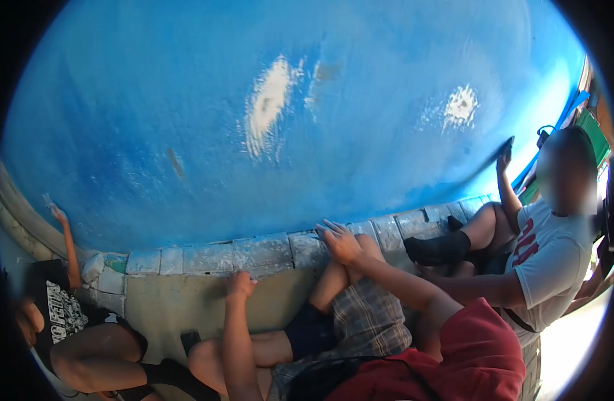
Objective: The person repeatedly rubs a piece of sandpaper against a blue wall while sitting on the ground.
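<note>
My right hand [340, 244] is raised over my bent knee, in front of the stone ledge. Its fingers are stretched out, with pale smears on the fingertips, and I see nothing held in it. Lower and to the left, my left hand [240, 285] is closed above my other leg. A tiny pale spot shows at its fingers; whether it holds something is hidden. Beyond both hands rises a large curved blue wall [206, 87] with wet, shiny patches. Along its foot runs a ledge of grey stone blocks [206, 258].
To the right sits a person in a white shirt [554, 244], holding a dark flat tool [509, 147] near the wall. On the left, a person in a black shirt [59, 294] reaches a hand [59, 215] to the wall. Greenish-grey floor [173, 301] lies below the ledge.
</note>
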`<state>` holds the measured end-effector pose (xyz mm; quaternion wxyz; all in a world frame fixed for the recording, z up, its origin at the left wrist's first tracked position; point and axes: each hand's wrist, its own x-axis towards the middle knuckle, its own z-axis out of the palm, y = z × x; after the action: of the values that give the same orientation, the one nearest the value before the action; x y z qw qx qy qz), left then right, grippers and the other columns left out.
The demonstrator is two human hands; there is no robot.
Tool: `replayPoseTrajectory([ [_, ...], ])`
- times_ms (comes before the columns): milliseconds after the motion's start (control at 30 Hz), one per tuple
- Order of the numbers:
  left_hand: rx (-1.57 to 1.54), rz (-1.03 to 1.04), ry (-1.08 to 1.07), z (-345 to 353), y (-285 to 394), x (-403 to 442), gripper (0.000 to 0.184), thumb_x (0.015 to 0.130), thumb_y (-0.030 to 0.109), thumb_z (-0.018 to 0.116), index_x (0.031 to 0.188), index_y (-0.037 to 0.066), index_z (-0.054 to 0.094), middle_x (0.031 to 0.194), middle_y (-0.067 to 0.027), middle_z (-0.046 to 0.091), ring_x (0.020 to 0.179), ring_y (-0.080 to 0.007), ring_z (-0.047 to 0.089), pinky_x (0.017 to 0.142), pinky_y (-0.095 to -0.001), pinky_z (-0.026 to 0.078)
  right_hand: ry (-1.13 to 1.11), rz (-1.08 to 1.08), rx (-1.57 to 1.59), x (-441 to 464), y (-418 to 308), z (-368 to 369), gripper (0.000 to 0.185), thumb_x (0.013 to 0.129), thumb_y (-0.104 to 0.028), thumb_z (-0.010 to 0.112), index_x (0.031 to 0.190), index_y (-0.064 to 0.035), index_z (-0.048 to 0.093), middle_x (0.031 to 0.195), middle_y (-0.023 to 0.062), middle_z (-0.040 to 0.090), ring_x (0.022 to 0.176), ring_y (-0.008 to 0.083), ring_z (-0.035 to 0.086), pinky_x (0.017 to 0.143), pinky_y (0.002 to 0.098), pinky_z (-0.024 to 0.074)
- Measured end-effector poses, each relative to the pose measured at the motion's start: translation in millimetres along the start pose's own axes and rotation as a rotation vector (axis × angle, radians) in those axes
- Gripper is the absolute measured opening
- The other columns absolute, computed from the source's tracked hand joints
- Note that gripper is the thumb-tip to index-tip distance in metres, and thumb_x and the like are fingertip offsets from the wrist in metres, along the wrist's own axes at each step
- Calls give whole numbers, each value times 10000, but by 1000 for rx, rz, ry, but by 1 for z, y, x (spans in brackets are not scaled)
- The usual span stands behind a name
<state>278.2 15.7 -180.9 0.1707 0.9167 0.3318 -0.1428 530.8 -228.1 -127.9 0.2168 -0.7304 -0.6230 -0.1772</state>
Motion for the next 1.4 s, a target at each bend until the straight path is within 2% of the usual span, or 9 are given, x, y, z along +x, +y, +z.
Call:
replayPoseTrajectory([
  [233, 72, -48, -50, 5, 4, 10, 390, 863, 386, 646, 1125, 98, 661, 1239, -138, 594, 1207, -339, 505, 1034, -550, 323, 139, 539, 190, 11, 13, 13, 179, 842, -12, 540, 1018, 9, 513, 932, 237, 630, 912, 436, 596, 757, 496, 475],
  [567, 60, -26, 14, 21, 0, 4, 341, 913, 344, 580, 1159, 113, 631, 1327, -104, 519, 1317, -318, 390, 1084, -580, 246, 320, 619, 366, 21, 1, -19, 144, 912, -60, 520, 1024, 27, 499, 915, 259, 630, 846, 447, 606, 728, 444, 480],
  [733, 37, -34, -10, 21, 1, 9, 351, 935, 358, 528, 1158, 107, 628, 1317, -111, 528, 1314, -335, 390, 1086, -579, 247, 742, 298, 202, 98, 7, -131, 249, 920, 8, 472, 1159, 57, 522, 1143, 230, 635, 1046, 343, 637, 871, 384, 489],
  [867, 25, -38, -51, 25, -3, 12, 354, 942, 362, 518, 1162, 108, 627, 1304, -107, 540, 1307, -323, 398, 1088, -560, 257, 1113, 7, 37, 196, 9, -216, 184, 939, -3, 439, 1108, 44, 494, 1277, 255, 556, 1215, 386, 528, 988, 436, 434],
  [1100, 27, -41, -83, 22, -4, 14, 374, 950, 366, 503, 1188, 100, 615, 1317, -105, 538, 1301, -320, 402, 1081, -563, 268, 363, -599, -289, 282, -4, -158, 157, 804, 12, 542, 959, 23, 522, 1325, 194, 530, 1223, 376, 507, 1025, 482, 396],
  [1167, 0, -41, -63, 20, -2, 9, 380, 949, 365, 505, 1191, 92, 610, 1322, -105, 537, 1303, -319, 401, 1078, -568, 268, 747, -373, -265, 300, -9, -187, 109, 807, 18, 538, 898, 7, 480, 1334, 204, 522, 1213, 409, 506, 1003, 486, 408],
  [1233, 30, -18, -8, 27, -3, 10, 373, 932, 388, 520, 1154, 108, 628, 1285, -116, 562, 1263, -326, 448, 1046, -559, 312, 1007, -186, -176, 304, -16, -194, 292, 797, 7, 539, 1088, 18, 520, 1302, 184, 539, 1189, 414, 507, 1001, 514, 395],
  [1333, 63, -11, -7, 31, -7, 15, 362, 920, 394, 537, 1125, 116, 644, 1245, -127, 589, 1226, -334, 488, 1016, -540, 357, 394, -681, -148, 290, -34, -147, 188, 769, 8, 568, 946, -11, 507, 1337, 140, 514, 1142, 380, 521, 968, 517, 416],
  [1400, 68, -9, -28, 32, -13, 25, 358, 913, 393, 552, 1110, 113, 653, 1224, -133, 602, 1204, -337, 507, 1001, -523, 378, 486, -683, -261, 298, -13, -151, 204, 761, 11, 561, 960, -23, 530, 1300, 125, 542, 1110, 376, 533, 967, 520, 409],
])
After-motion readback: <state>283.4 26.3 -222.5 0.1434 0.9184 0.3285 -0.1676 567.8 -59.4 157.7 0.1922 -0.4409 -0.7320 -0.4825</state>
